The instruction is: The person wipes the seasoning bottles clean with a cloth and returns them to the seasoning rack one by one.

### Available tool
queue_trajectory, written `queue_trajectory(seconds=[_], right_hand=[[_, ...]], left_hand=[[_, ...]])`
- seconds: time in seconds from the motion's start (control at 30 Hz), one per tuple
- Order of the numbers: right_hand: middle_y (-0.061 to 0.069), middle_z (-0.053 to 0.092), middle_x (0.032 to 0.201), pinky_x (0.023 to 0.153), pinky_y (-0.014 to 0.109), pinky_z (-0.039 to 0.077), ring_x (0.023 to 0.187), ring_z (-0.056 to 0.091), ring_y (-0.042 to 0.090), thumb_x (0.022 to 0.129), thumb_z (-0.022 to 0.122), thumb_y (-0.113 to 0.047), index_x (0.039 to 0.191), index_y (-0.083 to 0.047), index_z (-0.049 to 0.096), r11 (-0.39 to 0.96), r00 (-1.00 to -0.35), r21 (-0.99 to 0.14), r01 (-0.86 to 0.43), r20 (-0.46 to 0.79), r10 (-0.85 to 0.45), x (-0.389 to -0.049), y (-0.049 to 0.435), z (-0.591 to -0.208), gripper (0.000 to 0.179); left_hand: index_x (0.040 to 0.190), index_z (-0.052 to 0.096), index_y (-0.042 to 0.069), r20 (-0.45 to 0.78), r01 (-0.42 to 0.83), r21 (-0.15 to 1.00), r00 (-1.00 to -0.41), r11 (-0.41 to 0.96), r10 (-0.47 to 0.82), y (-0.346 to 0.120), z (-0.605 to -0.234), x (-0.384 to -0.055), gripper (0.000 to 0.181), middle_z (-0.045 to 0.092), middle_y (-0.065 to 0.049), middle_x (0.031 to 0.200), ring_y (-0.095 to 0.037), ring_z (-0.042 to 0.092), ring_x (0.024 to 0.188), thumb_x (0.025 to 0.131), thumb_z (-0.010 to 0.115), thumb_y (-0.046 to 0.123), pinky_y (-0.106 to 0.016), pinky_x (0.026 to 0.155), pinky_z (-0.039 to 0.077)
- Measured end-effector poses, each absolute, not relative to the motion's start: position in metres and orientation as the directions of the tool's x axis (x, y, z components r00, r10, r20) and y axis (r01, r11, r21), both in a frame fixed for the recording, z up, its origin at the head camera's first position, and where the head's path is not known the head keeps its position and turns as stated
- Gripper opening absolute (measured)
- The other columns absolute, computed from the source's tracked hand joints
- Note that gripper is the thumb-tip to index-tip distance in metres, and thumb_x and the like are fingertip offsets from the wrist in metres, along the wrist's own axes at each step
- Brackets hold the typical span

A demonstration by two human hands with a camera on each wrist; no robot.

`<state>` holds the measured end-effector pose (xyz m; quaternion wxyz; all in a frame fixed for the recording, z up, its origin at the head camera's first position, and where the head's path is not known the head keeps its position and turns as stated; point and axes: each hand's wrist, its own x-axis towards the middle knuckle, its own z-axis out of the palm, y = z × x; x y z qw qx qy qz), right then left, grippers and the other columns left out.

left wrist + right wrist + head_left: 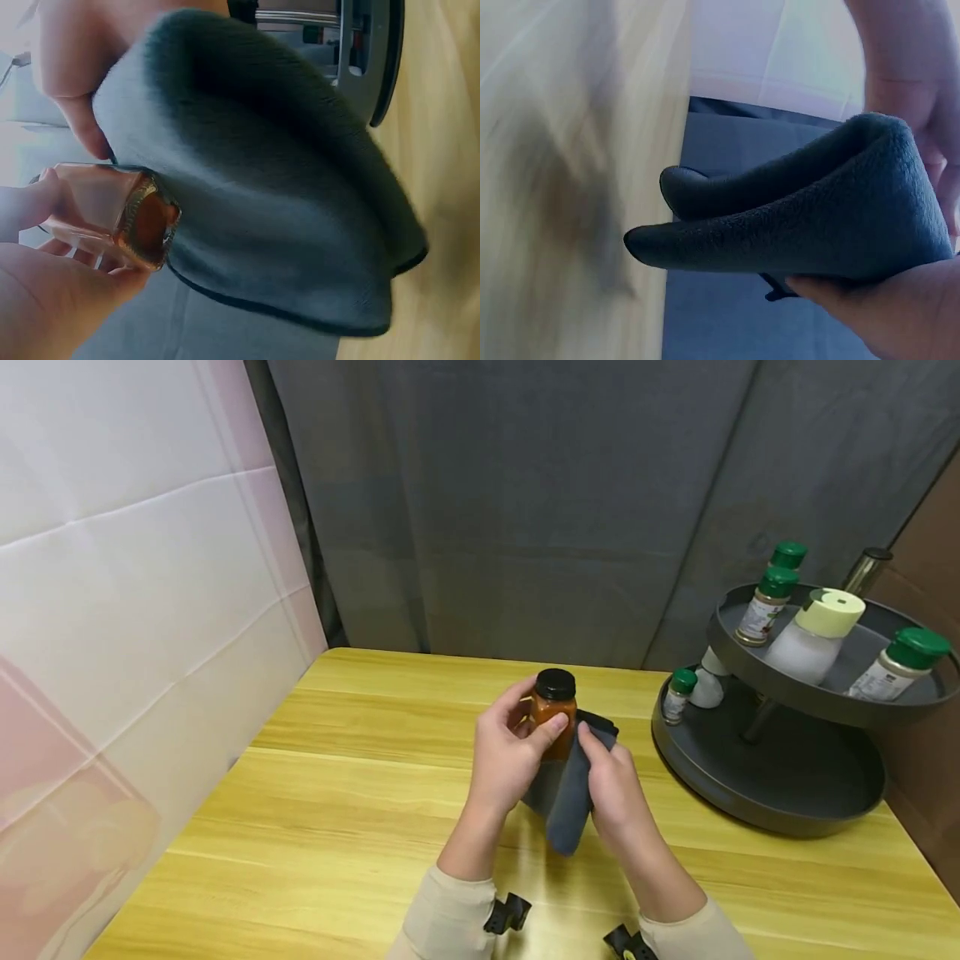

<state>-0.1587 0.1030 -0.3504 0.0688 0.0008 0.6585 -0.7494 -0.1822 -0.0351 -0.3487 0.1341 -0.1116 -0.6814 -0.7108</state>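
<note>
My left hand grips a square glass jar of orange-red contents with a black lid, thumb across its front. In the left wrist view the bottom of the jar faces the camera. My right hand pinches a folded dark grey cloth, thumb on top, right beside the jar. The cloth hangs down in a loose fold below both hands. In the right wrist view the folded cloth hides the jar.
On the right stands a two-tier dark turntable rack. Its upper tier holds several green-capped spice jars and a white bottle with a pale yellow cap. A small green-capped jar sits on the lower tier. Grey curtain hangs behind the wooden table.
</note>
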Motion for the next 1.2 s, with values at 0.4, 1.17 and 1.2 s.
queue_trajectory(seconds=[0.4,1.17,1.2], right_hand=[[0.011,0.057,0.122,0.090,0.024,0.047,0.106,0.056,0.019,0.115,0.042,-0.040,0.145,0.002,0.053,-0.063,-0.983,-0.986,-0.157,0.150,0.102,-0.141,0.097,-0.332,0.053],[0.018,0.058,0.122,0.089,0.026,0.045,0.104,0.054,0.021,0.115,0.043,-0.036,0.147,0.003,0.053,0.061,-0.975,-0.978,-0.198,0.203,0.093,-0.140,0.098,-0.332,0.052],[0.018,0.057,0.117,0.086,0.027,0.045,0.100,0.053,0.021,0.115,0.043,-0.036,0.146,0.003,0.054,0.067,-0.974,-0.978,-0.195,0.201,0.102,-0.140,0.097,-0.335,0.051]], left_hand=[[0.139,0.068,0.008,0.346,0.346,0.937,-0.938,-0.038,-0.013,-0.034,-0.350,-0.184,0.049,0.072,-0.014,0.132,-0.028,0.072,0.114,0.092,0.078,-0.001,-0.040,0.095,0.063],[0.138,0.069,0.008,0.334,0.334,0.942,-0.943,-0.044,-0.002,-0.033,-0.354,-0.183,0.049,0.073,-0.016,0.128,-0.027,0.072,0.111,0.091,0.079,-0.001,-0.041,0.094,0.064],[0.138,0.069,0.007,0.334,0.333,0.942,-0.943,-0.041,-0.003,-0.034,-0.354,-0.183,0.049,0.073,-0.017,0.128,-0.027,0.072,0.111,0.091,0.079,-0.001,-0.041,0.094,0.063]])
